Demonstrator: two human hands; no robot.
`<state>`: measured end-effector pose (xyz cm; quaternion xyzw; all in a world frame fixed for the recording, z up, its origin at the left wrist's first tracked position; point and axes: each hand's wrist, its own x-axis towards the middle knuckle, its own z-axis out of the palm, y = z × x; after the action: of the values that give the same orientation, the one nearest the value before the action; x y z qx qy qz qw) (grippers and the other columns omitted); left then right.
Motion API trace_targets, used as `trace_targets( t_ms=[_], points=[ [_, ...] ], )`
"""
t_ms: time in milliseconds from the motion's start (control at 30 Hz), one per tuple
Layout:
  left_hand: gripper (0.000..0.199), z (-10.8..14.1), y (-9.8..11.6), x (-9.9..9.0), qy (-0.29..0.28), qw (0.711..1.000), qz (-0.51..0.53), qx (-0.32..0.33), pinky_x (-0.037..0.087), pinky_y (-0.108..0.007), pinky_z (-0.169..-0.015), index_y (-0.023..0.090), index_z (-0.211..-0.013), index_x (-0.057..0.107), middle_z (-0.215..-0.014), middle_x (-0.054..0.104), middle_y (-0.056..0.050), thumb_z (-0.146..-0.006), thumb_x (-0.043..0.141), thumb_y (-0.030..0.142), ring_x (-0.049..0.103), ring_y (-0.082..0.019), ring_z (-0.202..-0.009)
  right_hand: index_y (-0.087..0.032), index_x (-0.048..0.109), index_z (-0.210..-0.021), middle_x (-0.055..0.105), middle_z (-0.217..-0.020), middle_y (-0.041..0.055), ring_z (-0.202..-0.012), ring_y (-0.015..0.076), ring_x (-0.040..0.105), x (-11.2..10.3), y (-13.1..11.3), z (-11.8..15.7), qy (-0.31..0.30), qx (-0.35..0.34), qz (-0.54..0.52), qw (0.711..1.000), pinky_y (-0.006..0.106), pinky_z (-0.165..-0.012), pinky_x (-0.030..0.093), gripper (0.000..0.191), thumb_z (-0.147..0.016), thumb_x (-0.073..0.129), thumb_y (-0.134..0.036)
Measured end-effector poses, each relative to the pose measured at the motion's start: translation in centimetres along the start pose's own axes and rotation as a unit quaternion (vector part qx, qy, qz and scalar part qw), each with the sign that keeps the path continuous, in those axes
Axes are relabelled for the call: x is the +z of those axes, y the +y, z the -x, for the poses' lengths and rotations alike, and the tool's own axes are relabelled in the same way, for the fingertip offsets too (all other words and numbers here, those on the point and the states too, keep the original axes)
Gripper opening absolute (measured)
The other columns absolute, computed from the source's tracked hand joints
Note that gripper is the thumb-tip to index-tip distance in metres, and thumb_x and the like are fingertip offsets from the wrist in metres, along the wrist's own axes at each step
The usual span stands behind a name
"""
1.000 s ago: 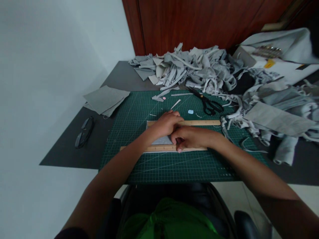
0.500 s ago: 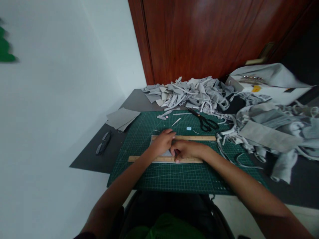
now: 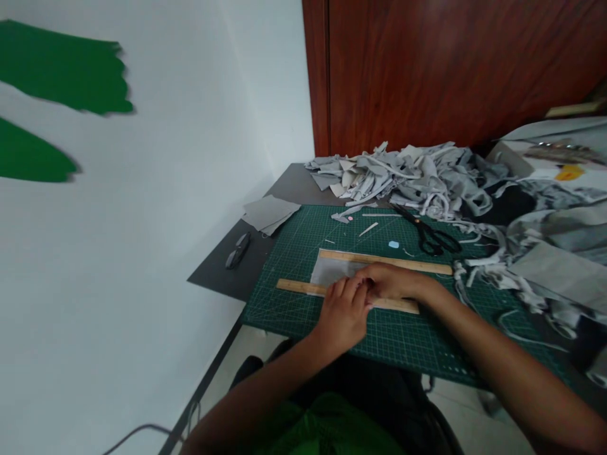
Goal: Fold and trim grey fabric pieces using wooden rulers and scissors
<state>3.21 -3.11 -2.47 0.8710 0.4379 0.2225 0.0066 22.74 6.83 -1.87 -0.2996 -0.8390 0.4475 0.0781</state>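
Note:
A grey fabric piece (image 3: 327,270) lies on the green cutting mat (image 3: 294,316). One wooden ruler (image 3: 417,263) runs along its far edge, and a second wooden ruler (image 3: 296,286) lies across its near edge. My left hand (image 3: 347,309) rests over the near ruler with its fingers bent and close together. Touching it, my right hand (image 3: 389,281) is curled above the fabric between the rulers. The fingertips of both hands meet, and what lies between them is hidden.
Black scissors (image 3: 429,237), a light blue chip (image 3: 393,244) and thin scraps lie beyond the rulers. Grey sheets (image 3: 270,213) and folded glasses (image 3: 238,251) are at the left. A heap of fabric strips (image 3: 403,174) stands behind, with a white box (image 3: 521,161) at the back right.
The view has swung left, so the table sits further right. My left hand has come back from the far ruler to the near one, beside my right hand, uncovering the fabric's left part.

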Motion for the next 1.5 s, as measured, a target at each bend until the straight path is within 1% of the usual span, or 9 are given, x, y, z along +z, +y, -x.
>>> trace_targets(
  t_ms=[233,333,467,667,933,1000,1100,1200,1500],
  points=[
    [0.023,0.2,0.7,0.1,-0.045,0.997,0.045,-0.043,0.048,-0.047,-0.103,0.018,-0.123,0.065,-0.127,0.066,-0.008,-0.102,0.059,0.024,0.056,-0.028,-0.116,-0.017,0.071,-0.100,0.066,-0.086,0.0010,-0.077,0.0173,0.059,-2.4,-1.1,1.6,-0.009,0.006,-0.044,0.999,0.028,-0.069,0.046,0.030,-0.088,0.071,-0.044],
    [0.027,0.0,0.2,-0.1,-0.048,0.997,0.051,-0.036,0.048,-0.047,-0.101,0.017,-0.127,0.064,-0.124,0.067,-0.007,-0.103,0.059,0.025,0.055,-0.028,-0.115,-0.017,0.070,-0.096,0.065,-0.082,0.0015,-0.072,0.0174,0.057,-3.7,-0.1,2.0,0.101,0.030,0.027,0.994,0.029,-0.067,0.043,0.028,-0.094,0.062,-0.044],
    [0.030,-0.2,0.0,-0.1,-0.057,0.996,0.053,-0.031,0.047,-0.048,-0.099,0.019,-0.132,0.063,-0.128,0.067,-0.007,-0.103,0.058,0.023,0.054,-0.028,-0.116,-0.018,0.071,-0.092,0.066,-0.085,0.0052,-0.078,0.0205,0.061,-4.3,1.3,2.1,0.232,0.065,0.176,0.954,0.031,-0.072,0.044,0.015,-0.092,0.064,-0.031],
    [0.028,-0.6,-0.1,-0.2,-0.075,0.996,0.046,-0.030,0.046,-0.050,-0.095,0.021,-0.129,0.066,-0.126,0.067,-0.008,-0.103,0.056,0.021,0.055,-0.030,-0.117,-0.017,0.074,-0.101,0.068,-0.102,0.0109,-0.095,0.0240,0.066,-4.2,1.9,1.8,0.260,0.059,0.240,0.934,0.035,-0.088,0.049,0.013,-0.092,0.067,-0.022],
    [0.025,-0.7,0.0,-0.4,-0.064,0.997,0.049,-0.015,0.046,-0.049,-0.100,0.021,-0.125,0.066,-0.129,0.065,-0.008,-0.101,0.060,0.023,0.056,-0.029,-0.118,-0.014,0.072,-0.106,0.068,-0.108,0.0148,-0.101,0.0281,0.062,-4.0,0.1,1.8,0.270,0.068,0.286,0.917,0.038,-0.091,0.045,0.017,-0.094,0.064,-0.024],
    [0.029,-0.5,0.1,-0.2,-0.047,0.997,0.052,0.011,0.045,-0.049,-0.104,0.022,-0.131,0.064,-0.134,0.064,-0.009,-0.103,0.057,0.022,0.054,-0.030,-0.123,-0.016,0.072,-0.098,0.068,-0.099,0.0107,-0.092,0.0242,0.061,-4.0,-0.4,1.9,0.251,0.068,0.265,0.929,0.034,-0.083,0.043,0.013,-0.094,0.065,-0.026],
    [0.032,-0.3,0.1,0.0,-0.048,0.996,0.058,0.040,0.045,-0.049,-0.106,0.022,-0.135,0.061,-0.137,0.063,-0.009,-0.104,0.052,0.020,0.051,-0.030,-0.127,-0.019,0.070,-0.088,0.063,-0.079,0.0006,-0.072,0.0167,0.057,-4.2,-0.9,2.3,0.129,0.094,0.183,0.970,0.028,-0.066,0.037,0.013,-0.089,0.072,-0.032],
    [0.031,-0.6,0.1,-0.1,-0.074,0.995,0.062,0.025,0.046,-0.050,-0.104,0.022,-0.133,0.062,-0.133,0.065,-0.008,-0.104,0.054,0.023,0.053,-0.030,-0.123,-0.020,0.067,-0.091,0.059,-0.078,-0.0028,-0.070,0.0155,0.055,-4.4,-1.0,2.8,0.028,0.116,0.120,0.985,0.026,-0.062,0.034,0.025,-0.079,0.081,-0.037],
    [0.027,-1.0,-0.2,-0.2,-0.081,0.992,0.096,0.004,0.045,-0.050,-0.101,0.022,-0.127,0.066,-0.129,0.068,-0.006,-0.102,0.055,0.018,0.055,-0.029,-0.119,-0.021,0.059,-0.093,0.059,-0.088,-0.0009,-0.081,0.0176,0.054,-4.2,-0.9,3.4,0.010,0.111,0.130,0.985,0.026,-0.068,0.039,0.033,-0.070,0.083,-0.017]
  ],
)
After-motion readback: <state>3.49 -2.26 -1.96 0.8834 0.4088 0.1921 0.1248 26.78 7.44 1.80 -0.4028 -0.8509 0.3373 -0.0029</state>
